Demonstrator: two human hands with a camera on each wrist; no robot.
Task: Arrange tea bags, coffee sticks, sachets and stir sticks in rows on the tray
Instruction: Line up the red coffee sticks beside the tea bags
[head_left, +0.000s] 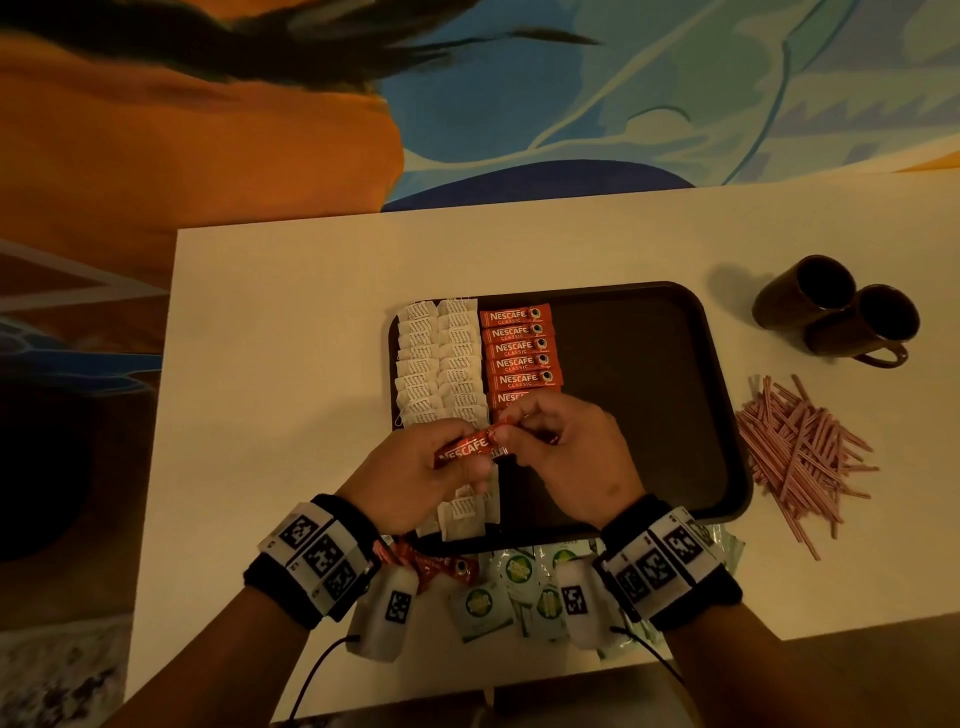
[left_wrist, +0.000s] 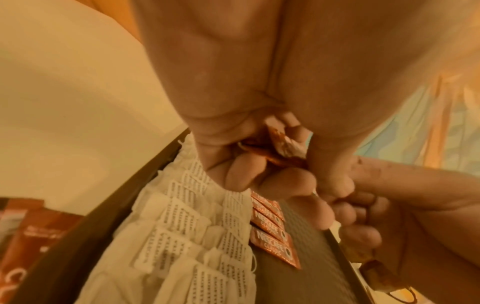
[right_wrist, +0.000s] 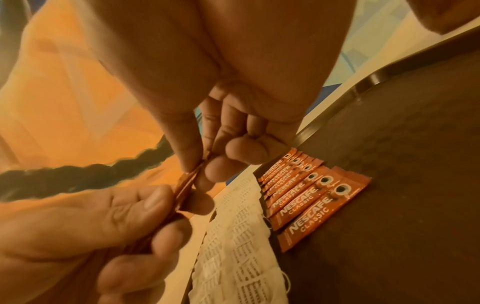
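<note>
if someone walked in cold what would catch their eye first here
Probably the two hands meeting over the near part of the dark tray: the left hand and right hand both pinch red coffee sticks. Behind them, white tea bags and a row of red coffee sticks line the tray's left side. To the right, a loose pile of pink stir sticks lies on the table.

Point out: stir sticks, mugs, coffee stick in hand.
stir sticks (head_left: 802, 457), head view, middle of the loose pile.
mugs (head_left: 831, 312), head view, where the two bodies meet.
coffee stick (head_left: 465, 449), head view, printed face held by both hands.
</note>
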